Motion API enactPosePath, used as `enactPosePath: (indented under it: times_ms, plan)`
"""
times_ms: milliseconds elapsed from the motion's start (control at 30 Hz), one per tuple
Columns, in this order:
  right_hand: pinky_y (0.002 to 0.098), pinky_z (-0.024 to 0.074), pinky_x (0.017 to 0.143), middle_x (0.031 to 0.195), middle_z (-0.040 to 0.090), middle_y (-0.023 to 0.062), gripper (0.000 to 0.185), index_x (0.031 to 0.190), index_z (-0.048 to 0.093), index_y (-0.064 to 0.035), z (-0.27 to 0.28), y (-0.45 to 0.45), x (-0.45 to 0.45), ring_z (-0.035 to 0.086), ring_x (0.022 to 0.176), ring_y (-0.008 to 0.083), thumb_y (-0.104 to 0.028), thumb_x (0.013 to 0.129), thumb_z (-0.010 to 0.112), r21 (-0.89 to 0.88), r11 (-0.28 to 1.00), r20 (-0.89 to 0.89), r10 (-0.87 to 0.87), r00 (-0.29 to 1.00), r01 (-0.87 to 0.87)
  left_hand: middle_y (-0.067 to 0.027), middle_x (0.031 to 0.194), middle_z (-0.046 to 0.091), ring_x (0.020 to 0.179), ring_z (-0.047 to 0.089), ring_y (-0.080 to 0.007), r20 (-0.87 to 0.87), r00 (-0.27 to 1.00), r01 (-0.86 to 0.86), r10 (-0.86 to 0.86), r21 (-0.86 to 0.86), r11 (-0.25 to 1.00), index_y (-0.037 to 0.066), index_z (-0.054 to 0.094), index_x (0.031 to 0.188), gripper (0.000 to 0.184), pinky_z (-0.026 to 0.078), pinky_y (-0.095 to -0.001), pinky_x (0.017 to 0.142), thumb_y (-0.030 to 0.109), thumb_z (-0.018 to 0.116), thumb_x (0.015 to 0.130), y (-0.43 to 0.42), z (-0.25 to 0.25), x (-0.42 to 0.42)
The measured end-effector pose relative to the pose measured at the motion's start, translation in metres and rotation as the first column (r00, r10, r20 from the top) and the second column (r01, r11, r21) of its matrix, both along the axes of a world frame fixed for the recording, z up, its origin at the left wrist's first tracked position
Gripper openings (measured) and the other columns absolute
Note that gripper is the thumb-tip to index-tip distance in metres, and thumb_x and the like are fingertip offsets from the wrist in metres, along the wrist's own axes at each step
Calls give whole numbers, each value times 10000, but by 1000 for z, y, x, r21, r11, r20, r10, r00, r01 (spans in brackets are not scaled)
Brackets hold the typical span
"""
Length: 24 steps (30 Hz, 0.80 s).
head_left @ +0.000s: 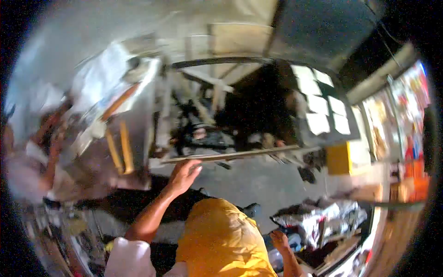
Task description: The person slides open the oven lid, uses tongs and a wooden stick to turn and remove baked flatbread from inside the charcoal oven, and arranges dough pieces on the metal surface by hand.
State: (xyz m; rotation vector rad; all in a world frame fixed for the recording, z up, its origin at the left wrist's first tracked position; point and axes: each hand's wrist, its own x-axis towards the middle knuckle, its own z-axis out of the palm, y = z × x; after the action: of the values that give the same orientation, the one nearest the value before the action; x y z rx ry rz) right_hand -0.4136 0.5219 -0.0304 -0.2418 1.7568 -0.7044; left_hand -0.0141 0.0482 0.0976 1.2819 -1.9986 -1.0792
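My left hand (183,176) reaches forward with its fingers stretched out and the thumb apart. It holds nothing that I can see. Just beyond its fingertips runs a long wooden strip (230,156), the near edge of a dark open frame; whether the hand touches it, I cannot tell. My right hand (279,240) hangs low on the right of my yellow garment (221,235), near a pile of silvery and dark material (318,221). Its fingers are small and smeared by motion.
Leftward, a table (134,161) carries yellow wooden strips (125,147) and white sheets (99,74); a person (34,157) is beside it. White rectangles (317,104) lie on a dark board at right, near a yellow box (338,158). Grey floor (258,180) shows before me.
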Motion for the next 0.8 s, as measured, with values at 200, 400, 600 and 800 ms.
enactPosePath:
  times_ms: [200, 400, 600, 800]
  plan:
    - [343, 559, 741, 1000, 730, 133, 520, 1243, 647, 11, -10, 79, -56, 698, 822, 199, -377, 904, 723, 325, 906, -373, 387, 843, -272, -176, 1146, 692, 1088, 661, -313, -1, 981, 192, -196, 204, 960, -4, 625, 1188, 275, 516, -403, 937, 137, 660, 954, 76, -30, -126]
    - [358, 552, 619, 908, 737, 150, 424, 1098, 702, 18, -6, 169, -138, 703, 670, 194, -365, 917, 695, 171, 943, -483, 333, 810, -286, -182, 1131, 693, 1056, 670, -330, -13, 928, 367, -374, 216, 905, 19, 627, 1200, 273, 521, -402, 924, 121, 649, 947, 129, -26, -278]
    - [355, 499, 554, 733, 692, 75, 271, 994, 706, -20, -19, 179, -217, 645, 638, 168, -280, 917, 708, 197, 968, -554, 243, 797, -158, -192, 1173, 653, 1090, 627, -382, 44, 850, 522, -525, 56, 851, 18, 623, 1207, 293, 504, -432, 940, 177, 632, 961, 109, 22, -386]
    - [331, 506, 595, 857, 698, 75, 366, 1136, 636, 53, -4, 102, -243, 636, 676, 155, -255, 946, 690, 87, 956, -272, -248, 930, 281, -162, 1416, 503, 1284, 503, -377, 272, 790, 595, -550, -121, 795, 65, 524, 1376, 480, 434, -464, 1055, 231, 669, 950, 40, 12, -463]
